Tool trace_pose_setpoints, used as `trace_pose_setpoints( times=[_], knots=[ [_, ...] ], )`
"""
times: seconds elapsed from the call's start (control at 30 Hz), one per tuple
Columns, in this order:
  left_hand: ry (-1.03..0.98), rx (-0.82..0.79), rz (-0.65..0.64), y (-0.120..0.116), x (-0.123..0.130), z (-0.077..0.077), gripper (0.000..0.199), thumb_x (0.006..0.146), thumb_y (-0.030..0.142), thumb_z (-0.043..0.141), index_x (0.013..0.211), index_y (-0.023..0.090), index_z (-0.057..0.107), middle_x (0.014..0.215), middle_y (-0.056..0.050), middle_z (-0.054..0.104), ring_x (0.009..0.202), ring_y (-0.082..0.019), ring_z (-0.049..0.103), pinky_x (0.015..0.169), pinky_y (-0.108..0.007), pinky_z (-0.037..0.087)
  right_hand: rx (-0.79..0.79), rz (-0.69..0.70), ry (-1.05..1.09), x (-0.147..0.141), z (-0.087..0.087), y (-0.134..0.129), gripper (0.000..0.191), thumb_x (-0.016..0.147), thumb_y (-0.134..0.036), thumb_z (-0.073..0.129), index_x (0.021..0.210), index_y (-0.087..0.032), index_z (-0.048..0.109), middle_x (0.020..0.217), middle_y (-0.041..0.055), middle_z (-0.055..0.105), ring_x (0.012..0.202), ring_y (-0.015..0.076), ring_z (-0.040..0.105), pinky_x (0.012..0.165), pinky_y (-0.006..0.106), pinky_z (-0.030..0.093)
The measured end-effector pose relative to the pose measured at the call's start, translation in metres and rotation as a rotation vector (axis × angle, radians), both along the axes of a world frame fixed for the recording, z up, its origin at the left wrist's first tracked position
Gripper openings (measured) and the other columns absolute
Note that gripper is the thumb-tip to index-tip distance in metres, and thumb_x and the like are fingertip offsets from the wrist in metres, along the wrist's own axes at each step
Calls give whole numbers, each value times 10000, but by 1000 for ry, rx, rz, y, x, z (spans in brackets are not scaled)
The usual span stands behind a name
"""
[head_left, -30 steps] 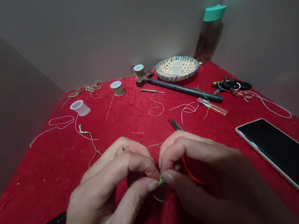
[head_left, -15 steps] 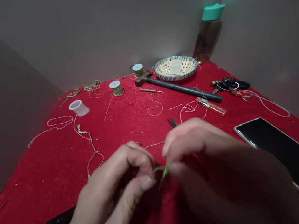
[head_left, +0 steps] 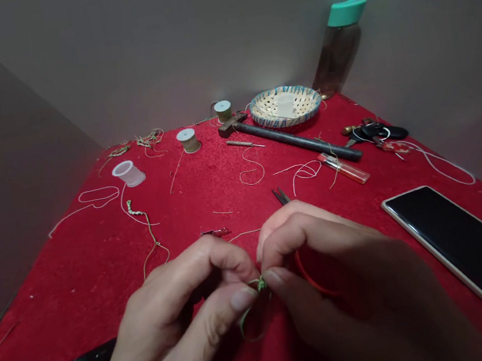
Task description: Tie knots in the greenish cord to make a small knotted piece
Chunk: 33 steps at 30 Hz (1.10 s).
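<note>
Between my two hands is a small green knotted cord (head_left: 261, 284), with a thin loop of it hanging below. My left hand (head_left: 196, 308) pinches the cord between thumb and forefinger on the left side of the knot. From the right, my right hand (head_left: 322, 271) grips the knot itself with thumb and fingertips. Just behind the right hand lie pliers or scissors with dark tips (head_left: 280, 196); a red handle (head_left: 314, 278) shows under that hand. A small dark metal piece (head_left: 215, 232) rests beyond the left fingers.
On the red cloth (head_left: 80, 289) are cord spools (head_left: 190, 141), a white plastic spool (head_left: 129, 173), a hammer (head_left: 298, 140), an awl (head_left: 244, 143), a lighter (head_left: 345, 168), keys (head_left: 374, 133) and a phone (head_left: 465, 255). A woven basket (head_left: 266, 121) and a bottle (head_left: 336, 54) stand at the back.
Both hands have come closer together around the green knot, which now shows more clearly. A cord loop hangs below it. The view has shifted slightly.
</note>
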State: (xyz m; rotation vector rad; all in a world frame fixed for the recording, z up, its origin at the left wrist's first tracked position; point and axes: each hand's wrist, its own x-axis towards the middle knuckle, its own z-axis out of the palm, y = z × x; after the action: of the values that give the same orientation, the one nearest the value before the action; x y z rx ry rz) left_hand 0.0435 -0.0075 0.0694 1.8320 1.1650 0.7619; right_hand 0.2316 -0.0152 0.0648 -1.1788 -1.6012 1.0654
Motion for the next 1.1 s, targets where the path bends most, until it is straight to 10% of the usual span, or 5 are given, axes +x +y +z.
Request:
trace_pose_setpoints(
  times=[0.27, 0.6, 1.1],
  knots=[
    [59, 168, 41, 8, 20, 8, 235, 894, 481, 597, 878, 257, 665, 647, -6, 633, 683, -201, 658, 558, -253, 569, 93, -12, -72, -1, -3, 0, 176, 790, -73, 561, 775, -247, 587, 793, -66, 642, 605, 76, 587, 453, 194, 425],
    [219, 303, -75, -1, 2, 1, 147, 913, 144, 558, 898, 290, 574, 738, 76, 630, 607, -89, 588, 634, -137, 519, 324, 36, -277, 6, -9, 3, 131, 855, -116, 577, 836, -239, 538, 799, -59, 672, 724, 133, 609, 790, 335, 442],
    [315, 300, -84, -7, -10, -5, 163, 924, 186, 573, 1029, 310, 584, 858, 70, 670, 696, -87, 642, 805, -111, 517, 273, -18, -274, 0, -7, 1, 181, 823, -90, 516, 712, -234, 513, 681, -46, 618, 654, 138, 587, 686, 315, 453]
  ],
)
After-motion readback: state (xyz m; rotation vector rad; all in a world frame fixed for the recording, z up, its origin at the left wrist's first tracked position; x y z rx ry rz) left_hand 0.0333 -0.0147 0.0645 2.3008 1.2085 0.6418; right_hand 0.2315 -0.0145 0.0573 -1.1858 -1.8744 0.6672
